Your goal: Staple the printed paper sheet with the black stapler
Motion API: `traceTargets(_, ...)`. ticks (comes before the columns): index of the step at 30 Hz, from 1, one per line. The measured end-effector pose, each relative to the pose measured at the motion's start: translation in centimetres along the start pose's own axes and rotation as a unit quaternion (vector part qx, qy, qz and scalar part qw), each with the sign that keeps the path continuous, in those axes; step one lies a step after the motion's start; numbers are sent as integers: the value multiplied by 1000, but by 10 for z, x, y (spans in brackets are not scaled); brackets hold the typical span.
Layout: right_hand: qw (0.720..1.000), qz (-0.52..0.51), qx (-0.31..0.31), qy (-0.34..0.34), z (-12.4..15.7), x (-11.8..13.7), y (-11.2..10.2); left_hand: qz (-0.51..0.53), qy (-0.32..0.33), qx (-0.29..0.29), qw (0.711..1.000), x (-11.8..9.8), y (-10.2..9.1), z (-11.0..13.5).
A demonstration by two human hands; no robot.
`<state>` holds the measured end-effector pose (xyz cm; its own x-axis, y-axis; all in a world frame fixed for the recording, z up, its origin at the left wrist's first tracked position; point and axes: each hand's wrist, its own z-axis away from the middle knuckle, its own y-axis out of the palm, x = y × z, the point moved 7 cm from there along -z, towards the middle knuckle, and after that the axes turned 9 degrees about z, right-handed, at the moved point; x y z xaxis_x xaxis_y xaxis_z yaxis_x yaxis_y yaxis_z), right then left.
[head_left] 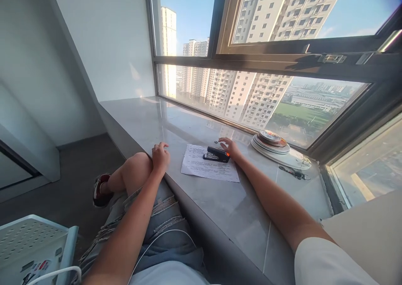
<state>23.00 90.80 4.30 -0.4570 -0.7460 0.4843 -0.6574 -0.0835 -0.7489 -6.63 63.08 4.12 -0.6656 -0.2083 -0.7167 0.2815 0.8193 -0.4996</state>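
A printed sheet of paper [194, 167] lies on the grey tiled window sill. On its upper right part rests a black stapler [216, 155], with an orange-red patch at its right end. Just behind the stapler, my right hand [231, 147] reaches over the sill with bent fingers apart, close to some small dark metal bits [216, 142], perhaps staples. Nothing shows in that hand. My left hand [161, 156] rests at the sill's front edge beside my knee, left of the paper, its fingers loosely bent and holding nothing visible.
Right of my right arm stands a stack of round plates or discs [270, 141] on a white board [298, 159]. Dark sunglasses or a cord-like item [294, 173] lies before it. Windows border the sill. A white perforated basket or cart [34, 243] stands lower left, and a white cable [157, 237] crosses my lap.
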Motion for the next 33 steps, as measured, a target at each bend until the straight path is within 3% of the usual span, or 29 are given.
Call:
traceTargets(5,979,127,160,-23,3,3,31,-4,3,3,1000,0,2,2)
traceTargets(11,957,178,225,-42,-1,19,51,67,-13,-36,997,2,-2,1)
traceTargets(16,945,182,257,-86,-22,69,91,186,-24,-119,975,13,-14,1)
traceTargets(22,934,157,283,-152,-43,139,140,309,-78,-201,926,33,-29,7)
traceTargets(27,931,141,287,-177,-42,150,146,305,-77,-205,927,35,-32,8)
traceTargets(33,938,168,263,-150,-30,128,125,283,-69,-189,938,34,-30,9)
